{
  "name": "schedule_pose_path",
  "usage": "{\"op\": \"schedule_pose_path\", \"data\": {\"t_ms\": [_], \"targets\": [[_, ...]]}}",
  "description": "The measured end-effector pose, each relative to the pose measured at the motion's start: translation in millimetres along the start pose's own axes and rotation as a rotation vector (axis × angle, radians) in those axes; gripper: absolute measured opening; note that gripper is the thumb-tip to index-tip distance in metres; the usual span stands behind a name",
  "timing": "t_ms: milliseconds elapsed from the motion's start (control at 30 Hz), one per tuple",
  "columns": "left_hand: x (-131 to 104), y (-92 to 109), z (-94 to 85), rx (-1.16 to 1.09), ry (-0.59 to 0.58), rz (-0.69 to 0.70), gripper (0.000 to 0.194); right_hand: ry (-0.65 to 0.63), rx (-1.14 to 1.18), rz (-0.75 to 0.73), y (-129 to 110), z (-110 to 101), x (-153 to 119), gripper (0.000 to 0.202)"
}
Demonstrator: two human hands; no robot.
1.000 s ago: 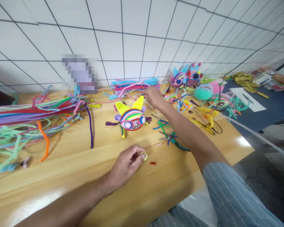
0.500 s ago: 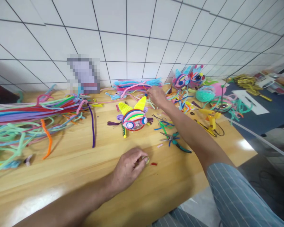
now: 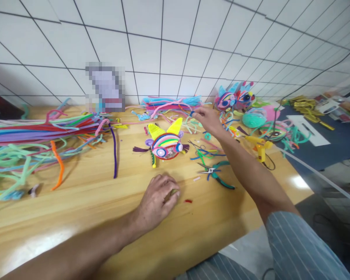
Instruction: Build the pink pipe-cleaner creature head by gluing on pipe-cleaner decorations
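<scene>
My right hand [image 3: 209,119] reaches to the back of the table. Its thumb and finger pinch a small dark blue piece [image 3: 191,113], which looks like coiled pipe cleaner. My left hand [image 3: 159,198] rests on the wood with fingers curled; what it holds is mostly hidden. Just right of it lies a red scrap [image 3: 188,201]. Beyond the left hand lies a decorated mask-like figure [image 3: 166,147] with yellow pointed ears, striped brow, round blue-and-white eyes and purple tassels. Teal-handled pliers [image 3: 211,170] lie open below my right forearm.
Bundled pipe cleaners [image 3: 41,130] cover the left side, with a purple one [image 3: 114,151] and an orange one [image 3: 57,165] nearby. Two similar figures [image 3: 235,95] stand by the tiled wall. A yellow glue gun [image 3: 259,146] lies at the right, beside green yarn [image 3: 253,118].
My right hand has drawn slightly right, away from the pipe-cleaner bundle, with the blue piece in its fingertips. The pale yellow coil seen in my left fingers is now mostly hidden.
</scene>
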State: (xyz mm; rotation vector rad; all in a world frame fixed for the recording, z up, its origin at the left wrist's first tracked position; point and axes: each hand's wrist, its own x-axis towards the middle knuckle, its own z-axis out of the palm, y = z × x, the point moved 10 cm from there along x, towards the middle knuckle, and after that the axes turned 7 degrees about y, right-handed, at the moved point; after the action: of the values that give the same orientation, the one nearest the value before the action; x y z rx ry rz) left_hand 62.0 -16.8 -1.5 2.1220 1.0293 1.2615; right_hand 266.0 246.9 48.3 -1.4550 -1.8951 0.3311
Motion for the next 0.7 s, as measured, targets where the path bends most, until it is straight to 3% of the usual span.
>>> {"op": "schedule_pose_path", "data": {"t_ms": [67, 167, 267, 367, 467, 600, 700], "targets": [[3, 2, -3.1, -0.031, 0.022, 0.015, 0.011, -0.038, 0.239, 0.113, -5, -18, -30, 0.023], [5, 4, -9.3, -0.109, 0.066, 0.002, 0.011, -0.117, 0.521, 0.236, -28, -27, -86, 0.038], [7, 2, -17.5, -0.234, 0.102, -0.114, 0.006, -0.217, 0.658, 0.311, -58, -20, -140, 0.044], [8, -2, -27.8, -0.393, 0.161, -0.29, 0.01, -0.387, 0.685, 0.289, -93, -2, -181, 0.041], [10, 0, -30.3, -0.563, 0.171, -0.4, 0.026, -0.48, 0.674, 0.193, -120, 10, -202, 0.041], [16, 6, -30.1, -0.653, 0.143, -0.458, 0.034, -0.442, 0.703, 0.15, -133, 19, -211, 0.048], [21, 8, -40.3, -0.687, 0.217, -0.459, 0.04, -0.417, 0.838, 0.18, -140, 23, -214, 0.05]]}}
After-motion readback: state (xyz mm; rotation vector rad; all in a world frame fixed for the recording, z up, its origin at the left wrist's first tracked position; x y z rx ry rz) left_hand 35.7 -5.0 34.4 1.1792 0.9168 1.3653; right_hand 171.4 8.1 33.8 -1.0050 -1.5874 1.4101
